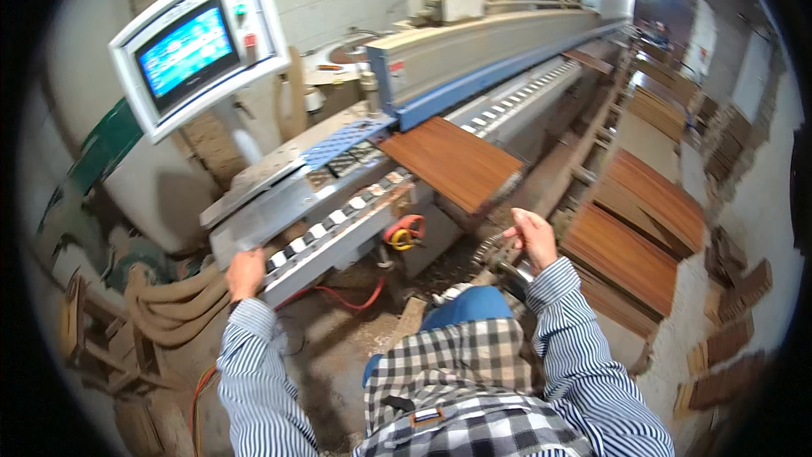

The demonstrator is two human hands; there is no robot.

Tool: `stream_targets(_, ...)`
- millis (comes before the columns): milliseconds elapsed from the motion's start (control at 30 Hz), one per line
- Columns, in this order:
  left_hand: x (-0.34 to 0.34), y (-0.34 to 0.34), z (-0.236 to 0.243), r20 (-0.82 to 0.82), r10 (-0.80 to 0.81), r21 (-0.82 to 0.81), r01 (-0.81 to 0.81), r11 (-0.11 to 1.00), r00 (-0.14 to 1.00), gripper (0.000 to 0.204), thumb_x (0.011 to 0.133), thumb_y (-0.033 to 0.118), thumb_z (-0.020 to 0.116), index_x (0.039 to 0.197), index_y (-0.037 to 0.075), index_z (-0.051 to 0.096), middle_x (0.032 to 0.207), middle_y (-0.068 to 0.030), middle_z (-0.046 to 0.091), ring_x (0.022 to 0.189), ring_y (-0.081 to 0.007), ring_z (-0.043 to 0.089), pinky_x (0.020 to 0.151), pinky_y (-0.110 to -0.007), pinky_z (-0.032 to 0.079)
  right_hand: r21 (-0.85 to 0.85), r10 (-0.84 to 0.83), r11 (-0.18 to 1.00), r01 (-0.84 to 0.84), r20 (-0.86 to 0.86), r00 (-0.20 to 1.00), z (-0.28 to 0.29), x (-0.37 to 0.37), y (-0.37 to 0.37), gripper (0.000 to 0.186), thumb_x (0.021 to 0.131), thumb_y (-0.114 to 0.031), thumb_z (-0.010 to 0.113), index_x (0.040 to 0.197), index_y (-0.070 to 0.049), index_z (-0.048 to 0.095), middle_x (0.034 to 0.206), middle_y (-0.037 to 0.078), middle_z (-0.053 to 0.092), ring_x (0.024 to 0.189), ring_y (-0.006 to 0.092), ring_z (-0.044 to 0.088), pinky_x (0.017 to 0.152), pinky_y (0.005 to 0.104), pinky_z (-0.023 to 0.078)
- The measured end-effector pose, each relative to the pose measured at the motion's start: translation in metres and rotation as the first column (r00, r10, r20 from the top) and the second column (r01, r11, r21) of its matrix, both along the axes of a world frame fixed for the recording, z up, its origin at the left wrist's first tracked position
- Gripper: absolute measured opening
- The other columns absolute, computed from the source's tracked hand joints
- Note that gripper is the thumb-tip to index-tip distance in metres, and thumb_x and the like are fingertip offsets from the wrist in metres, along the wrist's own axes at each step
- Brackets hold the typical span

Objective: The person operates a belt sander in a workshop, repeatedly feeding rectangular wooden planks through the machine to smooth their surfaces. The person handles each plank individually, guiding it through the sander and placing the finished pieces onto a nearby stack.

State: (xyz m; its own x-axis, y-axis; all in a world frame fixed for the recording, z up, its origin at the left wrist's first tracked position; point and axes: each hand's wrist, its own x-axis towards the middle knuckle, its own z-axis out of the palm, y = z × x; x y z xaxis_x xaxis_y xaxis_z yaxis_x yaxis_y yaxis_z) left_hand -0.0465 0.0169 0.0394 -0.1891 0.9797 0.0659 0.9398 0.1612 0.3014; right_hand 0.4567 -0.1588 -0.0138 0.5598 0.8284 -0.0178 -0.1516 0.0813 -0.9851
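My left hand is closed at the near end of the roller rail, its fingers curled against the machine's corner. My right hand is raised, holding nothing I can see. Its fingers are loosely bent, with the thumb apart. Ahead of it, a reddish-brown wood-grain panel lies partly under the blue-edged beam of a long edge-banding machine. The panel's near corner juts out past the rail.
A control screen stands at the left. Stacked wood-grain panels lie along the right, beside a roller track. Below the machine are a red and yellow coiled strap and a red hose. Thick ribbed hoses lie at lower left.
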Motion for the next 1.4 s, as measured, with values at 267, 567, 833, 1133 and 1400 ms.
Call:
stream_targets(267,0.004,-0.006,0.004,0.026,0.029,0.004,-0.029,1.0,0.999,0.043,0.083,0.039,0.045,0.095,0.005,0.068,0.098,-0.0243,0.063,0.095,-0.0407,0.059,0.082,-0.046,0.045,0.169,-0.281,0.148,0.974,0.952,-0.123,-0.039,0.173,-0.282,0.041,0.081,-0.025,0.064,0.114,-0.001,0.059,0.108,0.017,0.063,0.101,0.0319,0.057,0.092,0.0389,0.043)
stream_targets(567,0.006,0.005,-0.003,0.047,-0.015,0.024,0.014,1.0,0.999,0.042,0.082,0.037,0.046,0.092,0.003,0.067,0.095,-0.0258,0.062,0.092,-0.0425,0.058,0.08,-0.046,0.044,-0.338,-0.734,0.616,0.711,0.081,0.675,-0.128,0.266,-0.417,0.05,0.085,-0.031,0.064,0.124,-0.002,0.054,0.115,0.01,0.061,0.105,0.0218,0.057,0.087,0.0321,0.045)
stream_targets(833,0.008,-0.003,0.002,0.037,0.006,0.034,-0.008,0.999,0.999,0.042,0.082,0.037,0.045,0.09,0.003,0.068,0.095,-0.0253,0.062,0.091,-0.0426,0.058,0.079,-0.046,0.045,-0.202,-0.789,0.55,0.81,-0.442,0.426,-0.112,0.155,-0.457,0.041,0.074,-0.025,0.07,0.11,-0.012,0.054,0.102,0.006,0.061,0.084,0.0218,0.059,0.061,0.0341,0.052)
stream_targets(1133,0.002,-0.003,-0.001,0.002,0.053,0.025,-0.053,0.998,0.999,0.043,0.084,0.039,0.044,0.093,0.005,0.069,0.097,-0.0225,0.064,0.095,-0.0394,0.06,0.083,-0.046,0.046,0.011,-0.337,0.924,0.382,-0.449,0.828,-0.069,0.048,-0.388,0.07,0.069,-0.01,0.065,0.133,-0.005,0.037,0.122,0.013,0.053,0.111,0.0319,0.053,0.094,0.0467,0.045)
stream_targets(1400,0.006,-0.011,0.006,0.04,0.069,0.028,-0.07,0.997,0.997,0.042,0.085,0.039,0.045,0.092,0.007,0.07,0.095,-0.0222,0.064,0.093,-0.0386,0.061,0.083,-0.044,0.047,0.11,0.059,0.994,-0.01,-0.456,0.888,-0.039,-0.007,-0.178,0.05,0.072,-0.01,0.063,0.117,0.005,0.048,0.105,0.017,0.06,0.093,0.0293,0.062,0.076,0.0434,0.054)
